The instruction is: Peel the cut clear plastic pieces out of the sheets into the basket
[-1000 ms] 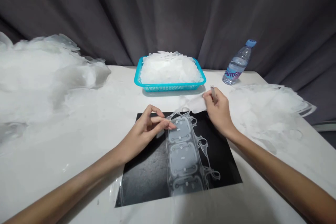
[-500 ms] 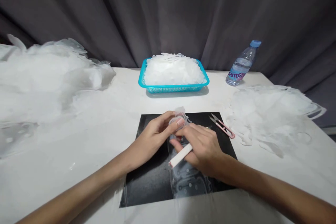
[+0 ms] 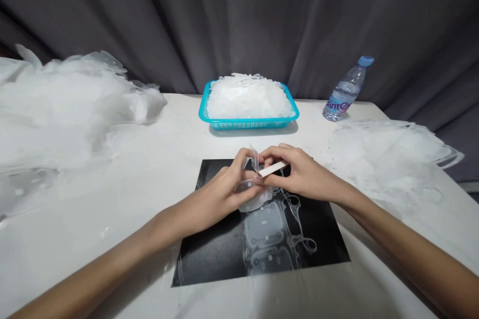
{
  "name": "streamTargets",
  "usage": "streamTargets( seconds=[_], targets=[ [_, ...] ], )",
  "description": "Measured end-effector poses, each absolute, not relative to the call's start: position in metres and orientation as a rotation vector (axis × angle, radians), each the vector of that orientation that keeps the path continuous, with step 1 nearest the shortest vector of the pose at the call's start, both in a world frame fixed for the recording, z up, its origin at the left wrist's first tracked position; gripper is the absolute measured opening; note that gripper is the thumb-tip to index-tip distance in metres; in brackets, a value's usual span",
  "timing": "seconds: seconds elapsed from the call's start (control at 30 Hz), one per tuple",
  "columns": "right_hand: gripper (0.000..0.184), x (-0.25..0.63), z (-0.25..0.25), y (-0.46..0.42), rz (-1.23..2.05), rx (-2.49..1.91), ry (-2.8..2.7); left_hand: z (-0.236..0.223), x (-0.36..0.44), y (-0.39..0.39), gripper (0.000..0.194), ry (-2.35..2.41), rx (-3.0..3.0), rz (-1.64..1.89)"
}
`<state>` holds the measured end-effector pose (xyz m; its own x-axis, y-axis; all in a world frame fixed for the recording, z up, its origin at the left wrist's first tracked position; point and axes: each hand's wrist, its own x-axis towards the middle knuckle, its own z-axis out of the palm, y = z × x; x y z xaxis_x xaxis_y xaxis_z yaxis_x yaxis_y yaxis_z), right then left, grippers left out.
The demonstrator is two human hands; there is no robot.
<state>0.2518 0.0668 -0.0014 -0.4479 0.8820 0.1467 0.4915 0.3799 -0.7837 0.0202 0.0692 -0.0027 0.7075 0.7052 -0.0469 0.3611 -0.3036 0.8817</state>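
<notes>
Above the black mat (image 3: 213, 254), my left hand (image 3: 228, 187) pinches a clear, thin, film-like moulded piece (image 3: 256, 198) between thumb and fingers. My right hand (image 3: 299, 172) is closed on a flat white stick (image 3: 273, 168) with a dark end, which points at the piece by my left fingertips. A translucent strip with rounded rectangular shapes and small dots (image 3: 264, 224) lies on the mat below my hands. Thin curled trimmings (image 3: 299, 219) trail off its right side. What the stick's tip touches is too small to tell.
A turquoise basket (image 3: 249, 123) heaped with whitish translucent pieces stands at the back. Piles of clear film lie at left (image 3: 71, 109) and right (image 3: 392, 159). A water bottle (image 3: 346, 89) stands at the back right, before a grey curtain (image 3: 254, 20).
My right hand has shifted up and turned, swinging the white stick's dark end toward my left fingers. Loose trimmings now show on the mat. The pink thread snips are now hidden behind my right hand and forearm.
</notes>
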Motion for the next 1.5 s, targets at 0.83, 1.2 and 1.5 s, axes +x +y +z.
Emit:
streamTargets(
  seconds=[0.83, 1.2, 1.5],
  targets=[
    [0.010, 0.272, -0.025, 0.085, 0.701, -1.448, -2.139, -0.025, 0.015, 0.073, 0.019, 0.484, 2.355, 0.792],
    [0.019, 0.284, 0.001, 0.074, 0.604, -1.262, -1.937, -0.024, 0.010, 0.079, 0.010, 0.815, 1.896, 0.797],
    [0.007, 0.268, -0.004, 0.066, 0.825, -1.007, -2.191, -0.022, 0.011, 0.080, 0.015, 0.912, 1.930, 0.847]
  ],
)
